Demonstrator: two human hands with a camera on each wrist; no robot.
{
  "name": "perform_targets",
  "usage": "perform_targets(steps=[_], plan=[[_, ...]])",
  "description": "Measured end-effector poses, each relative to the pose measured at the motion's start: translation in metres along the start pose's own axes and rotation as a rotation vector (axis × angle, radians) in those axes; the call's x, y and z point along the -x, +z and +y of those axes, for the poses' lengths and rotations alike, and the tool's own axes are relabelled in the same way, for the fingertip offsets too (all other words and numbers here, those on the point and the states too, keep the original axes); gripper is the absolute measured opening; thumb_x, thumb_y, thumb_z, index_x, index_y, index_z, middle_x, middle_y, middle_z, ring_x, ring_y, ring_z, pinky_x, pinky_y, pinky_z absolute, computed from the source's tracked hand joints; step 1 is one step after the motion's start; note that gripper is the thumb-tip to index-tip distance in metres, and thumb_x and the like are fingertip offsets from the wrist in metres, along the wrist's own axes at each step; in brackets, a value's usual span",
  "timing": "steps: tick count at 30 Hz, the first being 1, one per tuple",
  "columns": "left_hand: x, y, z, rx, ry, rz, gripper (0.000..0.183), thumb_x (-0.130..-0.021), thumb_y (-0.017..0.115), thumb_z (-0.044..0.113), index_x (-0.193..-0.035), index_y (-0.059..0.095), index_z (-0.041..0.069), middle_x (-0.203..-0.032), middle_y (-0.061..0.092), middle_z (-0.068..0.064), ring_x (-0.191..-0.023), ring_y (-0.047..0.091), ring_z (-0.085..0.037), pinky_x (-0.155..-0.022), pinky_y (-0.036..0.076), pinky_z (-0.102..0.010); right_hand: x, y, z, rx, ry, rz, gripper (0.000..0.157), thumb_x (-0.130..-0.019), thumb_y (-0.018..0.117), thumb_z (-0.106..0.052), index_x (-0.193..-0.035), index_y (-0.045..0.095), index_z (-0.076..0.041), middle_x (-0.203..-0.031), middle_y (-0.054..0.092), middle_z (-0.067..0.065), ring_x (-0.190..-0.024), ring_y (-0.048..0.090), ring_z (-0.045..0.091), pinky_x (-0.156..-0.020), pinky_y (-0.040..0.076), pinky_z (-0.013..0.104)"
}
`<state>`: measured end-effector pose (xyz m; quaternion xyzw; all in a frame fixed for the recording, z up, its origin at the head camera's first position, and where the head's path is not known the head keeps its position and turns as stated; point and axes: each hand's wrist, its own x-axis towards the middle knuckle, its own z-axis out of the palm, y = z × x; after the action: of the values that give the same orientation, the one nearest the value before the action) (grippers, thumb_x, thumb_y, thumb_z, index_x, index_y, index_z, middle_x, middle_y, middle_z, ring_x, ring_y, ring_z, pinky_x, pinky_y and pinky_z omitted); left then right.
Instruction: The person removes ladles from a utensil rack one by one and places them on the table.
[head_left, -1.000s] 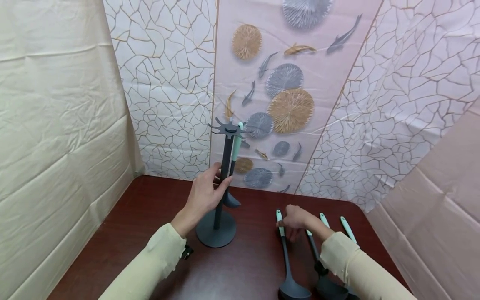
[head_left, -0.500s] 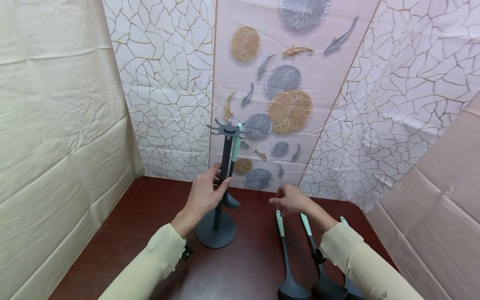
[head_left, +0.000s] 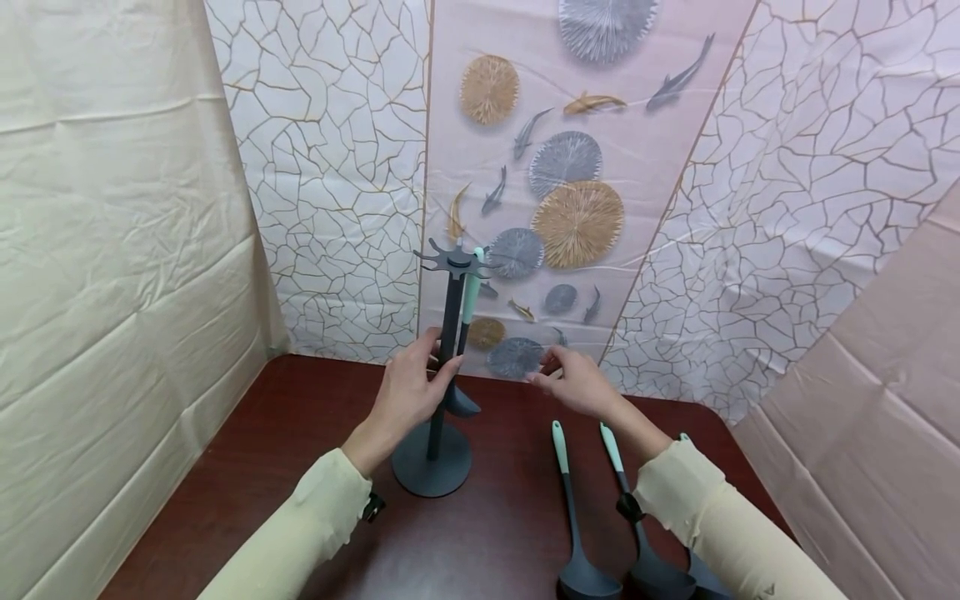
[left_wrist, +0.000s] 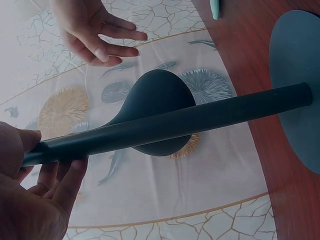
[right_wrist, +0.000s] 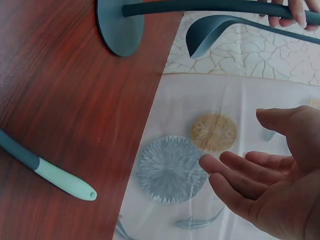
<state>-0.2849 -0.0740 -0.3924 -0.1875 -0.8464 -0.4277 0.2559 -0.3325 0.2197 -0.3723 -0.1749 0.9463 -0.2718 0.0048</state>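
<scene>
My left hand (head_left: 408, 379) grips the dark pole of a utensil stand (head_left: 452, 312), thumb on one side and fingers on the other. The stand is upright on its round base, with a ring of hooks on top. From one hook hangs a ladle (head_left: 463, 405) with a mint handle, its dark bowl close beside the pole; the right wrist view shows that ladle (right_wrist: 207, 34) from the side. To the right, my right hand (head_left: 579, 383) is in the air holding nothing, its fingers spread and slightly bent in the right wrist view.
Right of the stand, a ladle (head_left: 588, 577) lies on the red-brown table (head_left: 487, 533), mint handle pointing away. Alongside it lie another dark-headed utensil (head_left: 660, 573) and one more (head_left: 705, 579), partly hidden by my right sleeve. A patterned cloth (head_left: 345, 183) hangs behind the table.
My right hand has risen off the handles of the lying utensils and moved away and slightly left. The left hand and the stand have stayed in place.
</scene>
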Motion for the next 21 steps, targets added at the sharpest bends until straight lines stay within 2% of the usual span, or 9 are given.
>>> perform_targets(steps=[4, 12, 21], plan=[[0.000, 0.000, 0.001, -0.004, -0.006, -0.003, 0.027, -0.103, 0.074, 0.025, -0.125, 0.061, 0.019, -0.091, 0.068, 0.005, -0.087, 0.077, -0.016, -0.067, 0.062, -0.038, 0.002, 0.000, -0.005, -0.004, -0.025, 0.022, 0.040, -0.104, 0.070, -0.035, -0.128, 0.061, -0.005, -0.120, 0.074, 0.014, -0.103, 0.074, 0.031, -0.083, 0.060, 0.047], [0.000, 0.000, 0.001, -0.008, -0.008, -0.007, 0.025, -0.103, 0.073, 0.026, -0.124, 0.060, 0.019, -0.091, 0.069, 0.005, -0.086, 0.077, -0.017, -0.068, 0.062, -0.039, 0.004, -0.003, -0.012, -0.023, -0.070, 0.052, 0.046, -0.104, 0.070, -0.034, -0.136, 0.058, -0.003, -0.123, 0.073, 0.017, -0.104, 0.075, 0.032, -0.086, 0.059, 0.049], [0.000, 0.000, 0.001, -0.007, -0.004, -0.008, 0.025, -0.104, 0.071, 0.030, -0.124, 0.060, 0.019, -0.091, 0.069, 0.005, -0.086, 0.076, -0.017, -0.067, 0.062, -0.038, 0.004, -0.006, -0.015, -0.039, -0.084, 0.070, 0.046, -0.103, 0.072, -0.033, -0.137, 0.057, -0.006, -0.126, 0.071, 0.018, -0.109, 0.074, 0.032, -0.089, 0.060, 0.048]])
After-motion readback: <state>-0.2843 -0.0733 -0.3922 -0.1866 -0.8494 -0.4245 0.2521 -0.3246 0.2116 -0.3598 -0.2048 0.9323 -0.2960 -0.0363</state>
